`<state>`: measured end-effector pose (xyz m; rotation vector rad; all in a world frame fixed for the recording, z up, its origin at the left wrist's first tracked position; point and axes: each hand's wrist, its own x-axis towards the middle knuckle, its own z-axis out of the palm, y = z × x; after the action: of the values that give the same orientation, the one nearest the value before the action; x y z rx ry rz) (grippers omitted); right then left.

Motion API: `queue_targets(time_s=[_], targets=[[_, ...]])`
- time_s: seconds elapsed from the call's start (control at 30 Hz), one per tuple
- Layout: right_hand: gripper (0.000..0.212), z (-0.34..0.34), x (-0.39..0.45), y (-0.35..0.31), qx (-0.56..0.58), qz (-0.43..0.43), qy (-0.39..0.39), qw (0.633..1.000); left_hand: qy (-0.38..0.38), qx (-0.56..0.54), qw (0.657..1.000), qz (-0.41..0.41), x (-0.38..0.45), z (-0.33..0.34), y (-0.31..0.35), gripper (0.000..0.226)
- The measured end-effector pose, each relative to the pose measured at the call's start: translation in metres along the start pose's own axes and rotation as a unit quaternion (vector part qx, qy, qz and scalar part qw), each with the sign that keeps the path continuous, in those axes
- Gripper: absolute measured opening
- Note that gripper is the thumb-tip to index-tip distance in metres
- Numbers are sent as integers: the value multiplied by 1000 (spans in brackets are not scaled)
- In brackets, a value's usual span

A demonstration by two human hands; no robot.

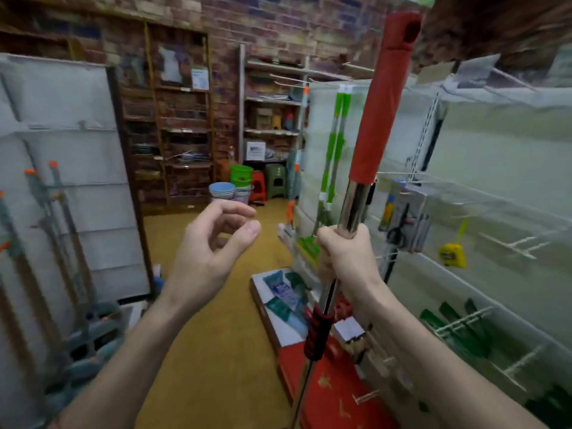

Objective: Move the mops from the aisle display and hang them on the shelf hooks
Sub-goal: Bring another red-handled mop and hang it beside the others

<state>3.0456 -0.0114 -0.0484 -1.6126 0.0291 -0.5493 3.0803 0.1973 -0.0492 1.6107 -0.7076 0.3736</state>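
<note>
Our two hands are raised in front of us in a shop aisle. The right hand [343, 255] is wrapped in a full fist around the shiny metal shaft of a mop [356, 193], gripping just below its red sleeve [379, 103]. The left hand [213, 243] holds nothing; its fingers are loosely curled and relaxed, hovering apart from the pole, to its left.

We judge the fist grip sits near the pole's middle so one hand can carry and balance it while the free hand stays ready to steady or guide the top.

The mop stands nearly upright, its long axis running from bottom centre up to the top right, leaning slightly right. The red cap [407, 26] with its hanging hole points up, level with the highest part of the shelf. A ribbed red collar [318, 335] sits below our fist; the mop head end points down and is out of view.

To the right, a white shelf unit carries wire hooks [510, 246], close beside the pole. Two green-handled mops [335, 144] already hang on the end panel ahead. Along the left wall, several orange-tipped mops [58, 212] lean in a blurred row, probably the display. Holding the hole end up suits slipping it onto a hook, a step not yet done.
</note>
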Motion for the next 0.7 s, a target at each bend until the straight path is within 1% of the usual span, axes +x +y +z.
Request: queue_targets(time_s=[0.1, 0.2, 0.4, 0.57, 0.7], targets=[[43, 2, 47, 12, -8, -12, 26, 1000, -36, -9, 999, 32, 58, 16, -28, 19], [40, 0, 100, 33, 12, -4, 46, 999, -63, -16, 997, 52, 111, 31, -62, 19], [51, -10, 208, 70, -6, 12, 91, 996, -82, -37, 995, 36, 206, 57, -136, 18], [49, -13, 282, 84, -31, 15, 119, 992, -99, -71, 992, 38, 276, 75, -186, 17], [46, -12, 335, 102, -49, 24, 154, 987, -132, -104, 985, 46, 332, 90, -230, 18]])
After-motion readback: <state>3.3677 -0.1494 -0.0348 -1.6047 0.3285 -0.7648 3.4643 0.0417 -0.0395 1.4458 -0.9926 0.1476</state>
